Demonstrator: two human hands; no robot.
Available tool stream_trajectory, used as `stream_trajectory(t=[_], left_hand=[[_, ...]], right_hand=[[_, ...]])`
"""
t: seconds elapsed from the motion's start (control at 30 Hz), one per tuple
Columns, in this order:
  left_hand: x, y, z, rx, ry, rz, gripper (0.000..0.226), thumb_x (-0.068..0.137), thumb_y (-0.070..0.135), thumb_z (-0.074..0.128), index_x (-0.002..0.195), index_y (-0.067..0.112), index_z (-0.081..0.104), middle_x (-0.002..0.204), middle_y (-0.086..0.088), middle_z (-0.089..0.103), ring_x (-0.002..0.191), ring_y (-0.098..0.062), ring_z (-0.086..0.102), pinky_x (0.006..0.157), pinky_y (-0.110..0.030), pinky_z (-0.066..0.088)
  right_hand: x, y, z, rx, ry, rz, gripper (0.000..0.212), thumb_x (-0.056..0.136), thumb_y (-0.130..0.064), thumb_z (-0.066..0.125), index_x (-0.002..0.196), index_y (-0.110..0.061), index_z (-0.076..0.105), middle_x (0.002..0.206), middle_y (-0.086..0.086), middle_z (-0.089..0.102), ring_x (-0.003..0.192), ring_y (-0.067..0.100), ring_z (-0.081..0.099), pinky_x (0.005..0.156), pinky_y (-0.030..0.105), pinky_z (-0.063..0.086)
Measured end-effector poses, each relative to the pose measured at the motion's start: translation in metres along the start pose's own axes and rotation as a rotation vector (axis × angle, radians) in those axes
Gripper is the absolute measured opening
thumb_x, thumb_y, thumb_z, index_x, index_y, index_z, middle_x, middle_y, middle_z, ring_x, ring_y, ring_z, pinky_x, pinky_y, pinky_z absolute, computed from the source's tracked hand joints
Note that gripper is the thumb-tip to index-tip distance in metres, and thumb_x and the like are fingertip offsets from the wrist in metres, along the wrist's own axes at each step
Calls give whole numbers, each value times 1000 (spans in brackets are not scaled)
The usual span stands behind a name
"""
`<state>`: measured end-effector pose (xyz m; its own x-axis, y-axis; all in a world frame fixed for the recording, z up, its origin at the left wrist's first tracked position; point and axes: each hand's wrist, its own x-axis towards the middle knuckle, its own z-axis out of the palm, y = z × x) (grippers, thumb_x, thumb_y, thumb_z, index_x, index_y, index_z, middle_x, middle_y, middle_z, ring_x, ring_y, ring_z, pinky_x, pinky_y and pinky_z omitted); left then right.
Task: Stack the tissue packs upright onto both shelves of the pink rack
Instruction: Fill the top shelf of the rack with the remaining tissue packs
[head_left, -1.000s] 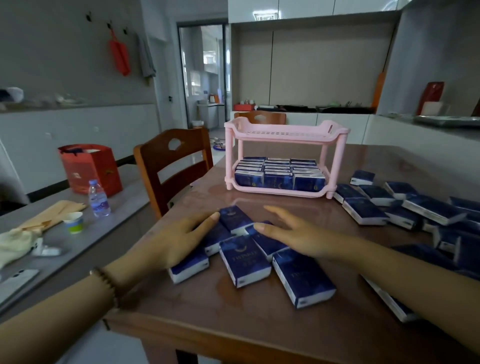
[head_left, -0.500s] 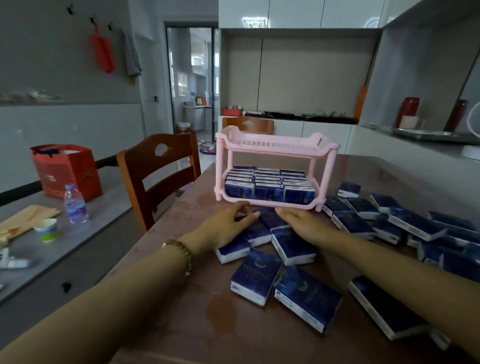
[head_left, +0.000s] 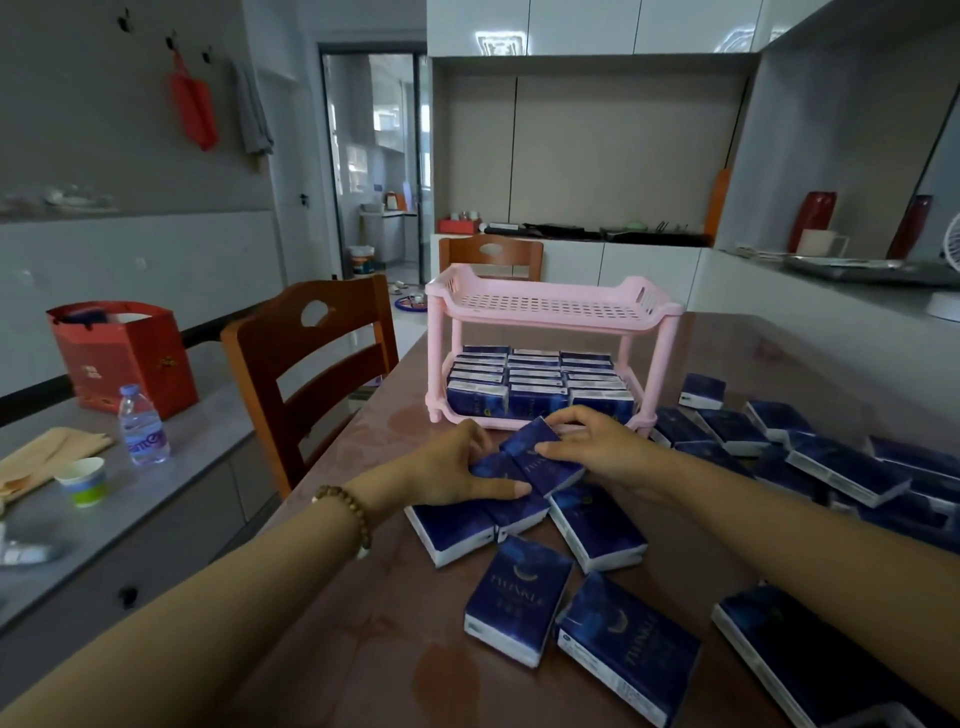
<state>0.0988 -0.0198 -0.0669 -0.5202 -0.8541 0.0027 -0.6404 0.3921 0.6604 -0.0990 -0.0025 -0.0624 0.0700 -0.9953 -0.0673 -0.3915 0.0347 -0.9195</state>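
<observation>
pink rack (head_left: 550, 312) top shelf open above, lower shelf packed with tissue packs (head_left: 535, 389), chair (head_left: 311, 364) left

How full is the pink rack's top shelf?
Empty: the pink plastic rack's top shelf is bare; dark blue tissue packs fill only the lower shelf.

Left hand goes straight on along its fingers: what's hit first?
Probably the lower front rim of the pink rack, just beyond the left hand and the gathered packs it grips; shelved packs stand behind it. Gap unclear.

one pink rack (head_left: 550, 307), three shelved rows of tissue packs (head_left: 535, 401), two chairs (head_left: 311, 366) (head_left: 491, 255), one bottle (head_left: 141, 427)
</observation>
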Motion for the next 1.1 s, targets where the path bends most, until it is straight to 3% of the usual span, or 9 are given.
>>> stream_trajectory(t=[0.13, 0.27, 0.37, 0.5, 0.67, 0.8, 0.87, 0.97, 1.1], left_hand=[[1, 9, -12, -18, -43, 121, 40, 75, 37, 75, 98, 8, 60, 103, -10, 67, 95, -22, 63, 89, -38, 52], [1, 29, -53, -3, -2, 306, 18, 79, 24, 73, 92, 16, 64, 92, 8, 66, 85, 1, 63, 79, -13, 49], [4, 56, -102, -22, 47, 414, 23, 82, 22, 69, 105, 20, 65, 103, 10, 68, 94, 0, 66, 76, -20, 55], [24, 83, -158, -11, 122, 506, 34, 85, 19, 63, 119, 17, 62, 109, 3, 70, 97, -11, 69, 76, -27, 58], [72, 87, -197, -16, 147, 405, 35, 94, 24, 48, 128, 21, 49, 111, 5, 62, 101, -8, 63, 76, -20, 57], [113, 72, -206, 18, 156, 339, 24, 91, 20, 56, 114, 23, 54, 115, 1, 61, 107, -14, 60, 80, -27, 54], [133, 64, -208, -4, 171, 325, 17, 87, 16, 62, 103, 22, 58, 109, -1, 64, 104, -16, 63, 80, -29, 55], [157, 53, -207, 31, 171, 322, 17, 85, 15, 64, 102, 18, 62, 104, 1, 67, 99, -14, 65, 75, -27, 57], [185, 37, -204, 141, 157, 299, 21, 86, 18, 64, 106, 14, 64, 101, 3, 68, 95, -11, 65, 80, -29, 56]], right_hand=[[-10, -15, -10, -64, -105, -113, 55, 86, -8, 63, 134, -22, 41, 118, 10, 60, 102, 18, 61, 80, 21, 52], [-20, -41, -27, -51, -57, -273, 38, 85, -10, 64, 118, -28, 55, 120, 0, 62, 113, 11, 58, 89, 24, 51], [-19, -76, -44, 2, 3, -352, 30, 83, -12, 66, 110, -24, 59, 116, -1, 64, 108, 10, 60, 91, 31, 52], [-3, -126, -66, -23, 78, -447, 25, 81, -16, 67, 102, -26, 57, 101, -7, 69, 93, 8, 67, 74, 26, 58], [41, -165, -88, -117, 141, -485, 29, 82, -13, 67, 107, -15, 53, 98, -10, 66, 82, 5, 66, 57, 15, 53], [80, -171, -98, -216, 113, -448, 31, 83, -9, 65, 110, -18, 53, 99, -12, 63, 88, 9, 63, 67, 24, 56], [99, -169, -99, -247, 78, -450, 32, 83, -4, 65, 110, -18, 55, 98, -11, 63, 83, 7, 63, 60, 18, 56], [125, -159, -99, -248, 72, -445, 34, 82, 2, 64, 114, -3, 55, 102, -1, 63, 79, 8, 62, 53, 12, 51], [157, -147, -98, -263, 70, -408, 34, 81, -1, 66, 113, -3, 55, 113, 8, 63, 93, 20, 64, 65, 22, 58]])
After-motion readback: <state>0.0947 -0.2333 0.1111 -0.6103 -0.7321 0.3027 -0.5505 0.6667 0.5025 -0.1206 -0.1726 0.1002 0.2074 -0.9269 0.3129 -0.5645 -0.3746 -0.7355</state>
